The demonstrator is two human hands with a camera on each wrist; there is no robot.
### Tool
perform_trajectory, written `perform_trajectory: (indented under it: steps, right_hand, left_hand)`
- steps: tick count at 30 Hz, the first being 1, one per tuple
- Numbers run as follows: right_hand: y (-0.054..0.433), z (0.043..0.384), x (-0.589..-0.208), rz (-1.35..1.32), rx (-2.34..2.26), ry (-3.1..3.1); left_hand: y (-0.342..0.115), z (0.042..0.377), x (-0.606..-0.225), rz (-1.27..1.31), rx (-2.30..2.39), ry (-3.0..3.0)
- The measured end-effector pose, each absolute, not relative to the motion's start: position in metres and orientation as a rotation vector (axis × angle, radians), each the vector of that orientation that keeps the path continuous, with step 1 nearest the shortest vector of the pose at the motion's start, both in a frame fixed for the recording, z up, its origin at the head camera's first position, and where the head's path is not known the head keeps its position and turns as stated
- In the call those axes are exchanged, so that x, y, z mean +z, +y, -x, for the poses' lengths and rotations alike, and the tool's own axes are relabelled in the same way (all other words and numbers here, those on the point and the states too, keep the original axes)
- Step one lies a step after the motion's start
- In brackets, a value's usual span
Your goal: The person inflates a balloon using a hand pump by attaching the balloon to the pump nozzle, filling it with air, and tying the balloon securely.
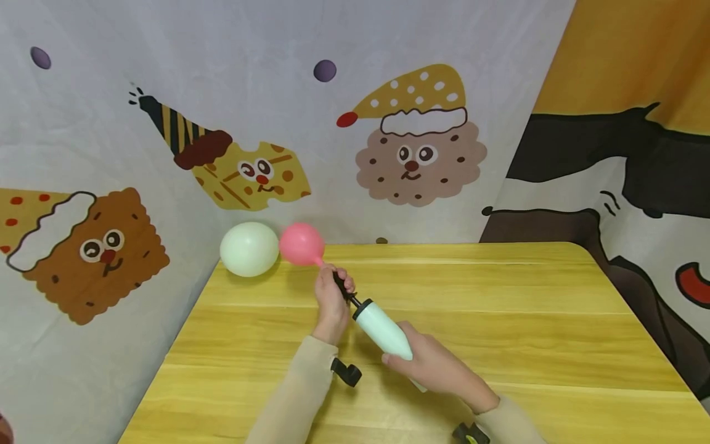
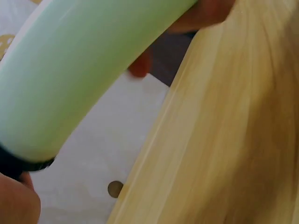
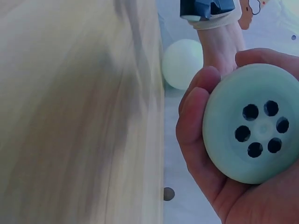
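Observation:
A mint-green hand balloon pump (image 1: 381, 327) is held at a slant above the table. My left hand (image 1: 331, 302) grips its black front end, with the neck of a small, partly inflated pink balloon (image 1: 301, 244) at the fingers. Around the rear of the pump's body curls my right hand (image 1: 438, 362). A short dark rod shows between the black end and the green barrel. In the right wrist view, the pump's round base (image 3: 264, 126) has several holes and sits in the right palm. The pump barrel (image 2: 88, 74) fills much of the left wrist view.
A larger pale green balloon (image 1: 249, 249) rests at the table's back left corner, beside the pink one. The wooden table (image 1: 527, 320) meets a printed cloth backdrop (image 1: 266, 49) behind it. Black straps with devices (image 1: 346, 372) sit at both wrists.

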State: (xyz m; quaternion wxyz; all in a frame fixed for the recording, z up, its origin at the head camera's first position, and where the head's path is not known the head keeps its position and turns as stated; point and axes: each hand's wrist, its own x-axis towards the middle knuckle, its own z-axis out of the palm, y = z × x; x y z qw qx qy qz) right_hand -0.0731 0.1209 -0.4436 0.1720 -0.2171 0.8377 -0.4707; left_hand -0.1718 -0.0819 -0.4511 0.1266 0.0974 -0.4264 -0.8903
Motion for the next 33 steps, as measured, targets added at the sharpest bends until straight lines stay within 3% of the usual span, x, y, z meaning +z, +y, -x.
perform_trajectory:
  steps: [13,24,33]
  right_hand:
    - [0.117,0.078,-0.439,0.568,-1.376,2.387]
    - [0.165,0.059,-0.425,0.695,-1.320,2.321]
    - [0.162,0.062,-0.440,0.724,-1.358,2.290]
  left_hand:
    - [-0.084,0.178,-0.441,-0.254,-2.569,-1.316]
    - [-0.128,0.196,-0.412,-0.220,-2.520,-1.032]
    - [-0.116,0.194,-0.423,-0.233,-2.546,-1.109]
